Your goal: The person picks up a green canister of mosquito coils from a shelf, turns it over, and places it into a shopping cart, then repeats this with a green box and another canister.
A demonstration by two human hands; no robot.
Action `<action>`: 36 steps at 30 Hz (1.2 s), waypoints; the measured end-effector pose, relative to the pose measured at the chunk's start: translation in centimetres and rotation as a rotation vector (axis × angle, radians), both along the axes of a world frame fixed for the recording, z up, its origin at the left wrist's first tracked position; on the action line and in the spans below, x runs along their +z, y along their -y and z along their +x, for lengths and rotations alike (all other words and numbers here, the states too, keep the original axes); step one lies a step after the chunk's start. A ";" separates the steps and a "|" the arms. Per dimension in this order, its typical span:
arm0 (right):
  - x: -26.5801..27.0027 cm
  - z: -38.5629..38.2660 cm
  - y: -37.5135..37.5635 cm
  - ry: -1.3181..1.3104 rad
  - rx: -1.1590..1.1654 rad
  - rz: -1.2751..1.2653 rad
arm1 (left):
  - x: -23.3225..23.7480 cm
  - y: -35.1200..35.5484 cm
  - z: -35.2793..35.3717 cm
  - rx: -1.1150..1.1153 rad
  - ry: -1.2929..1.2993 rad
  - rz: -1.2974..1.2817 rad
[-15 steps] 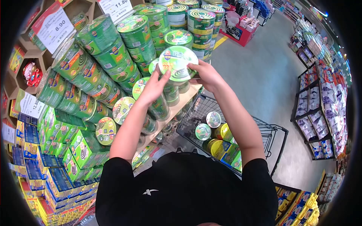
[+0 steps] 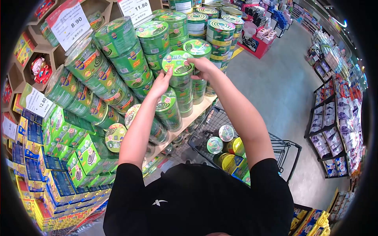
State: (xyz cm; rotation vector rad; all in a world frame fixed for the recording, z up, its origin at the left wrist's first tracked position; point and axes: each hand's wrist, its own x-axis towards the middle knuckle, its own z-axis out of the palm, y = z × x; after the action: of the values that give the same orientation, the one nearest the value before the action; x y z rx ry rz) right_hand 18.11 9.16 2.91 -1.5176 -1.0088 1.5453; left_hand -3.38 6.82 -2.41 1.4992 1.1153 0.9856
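A round green mosquito coil tub (image 2: 178,63) sits at the top of a front stack of similar tubs (image 2: 183,96), its lid facing up. My left hand (image 2: 161,83) grips the near left side of this tub, thumb at the lid's edge. On the opposite side my right hand (image 2: 203,68) is closed against its rim, some fingers hidden. Right behind it stands another green tub (image 2: 197,48). Leftward, more stacks of green tubs (image 2: 126,59) lean in rows, and a shorter stack (image 2: 167,108) is near my left wrist.
A black wire shopping cart (image 2: 197,137) at my right holds several round tubs and yellow packages (image 2: 228,162). Green boxes (image 2: 92,155) and blue boxes (image 2: 33,157) pile up at left. Price signs (image 2: 70,24) rise above the display. Shelves (image 2: 334,126) line the aisle's right side.
Both hands have lowered the tub from above the display onto the front stack, keeping hold of its sides. The view has shifted slightly.
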 end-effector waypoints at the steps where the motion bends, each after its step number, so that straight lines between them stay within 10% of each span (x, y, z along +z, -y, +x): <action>1: 0.0 0.0 -0.1 -0.006 -0.003 -0.004 | 0.0 0.1 0.1 -0.001 -0.007 -0.016; 27: -1.0 -0.6 0.2 0.018 -0.011 0.067 | -0.8 -1.6 -0.4 0.077 -0.093 -0.059; 36: -5.8 0.5 4.0 -0.047 -0.092 0.388 | -1.9 -3.3 -1.1 0.060 0.243 -0.070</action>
State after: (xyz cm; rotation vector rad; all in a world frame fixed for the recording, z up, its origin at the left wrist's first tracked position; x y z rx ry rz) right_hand 18.64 5.19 -2.89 -1.2327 -1.1206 1.2294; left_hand -4.48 10.08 -4.34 1.2592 1.0137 1.1259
